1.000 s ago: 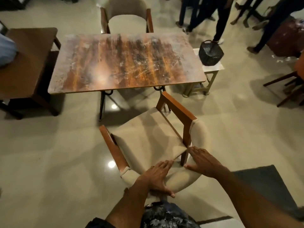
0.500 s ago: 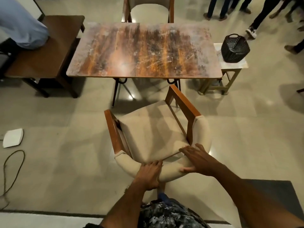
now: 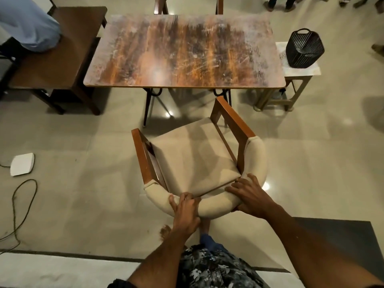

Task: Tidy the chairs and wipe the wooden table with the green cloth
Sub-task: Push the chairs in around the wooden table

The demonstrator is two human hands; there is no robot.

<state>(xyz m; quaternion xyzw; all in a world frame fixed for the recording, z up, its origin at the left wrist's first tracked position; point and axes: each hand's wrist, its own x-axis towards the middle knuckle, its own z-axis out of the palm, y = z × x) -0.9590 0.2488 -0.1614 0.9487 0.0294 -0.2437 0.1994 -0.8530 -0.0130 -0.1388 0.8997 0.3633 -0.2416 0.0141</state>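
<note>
Both hands gripped the padded backrest of the near chair (image 3: 197,161) at the lower middle of the frame: the left hand (image 3: 185,213) curled over the rail's left part, the right hand (image 3: 250,196) wrapped over its right part, with fingers on the inner side and the thumb beneath. Compared with a second earlier, when the palms lay flatter on the padding, the hold had tightened. The chair had also swung from a clear skew to nearly square with the counter (image 3: 185,51), which filled the upper middle. The seat front sat near the counter's near edge, not yet under it, so the tidying step looked partly done. A second chair (image 3: 188,5) stood tucked at the counter's far side. The view had shifted as well, revealing a white flat object (image 3: 22,164) and a cable (image 3: 18,204) on the floor at left. No green cloth was visible anywhere, so wiping appeared not yet begun.
</note>
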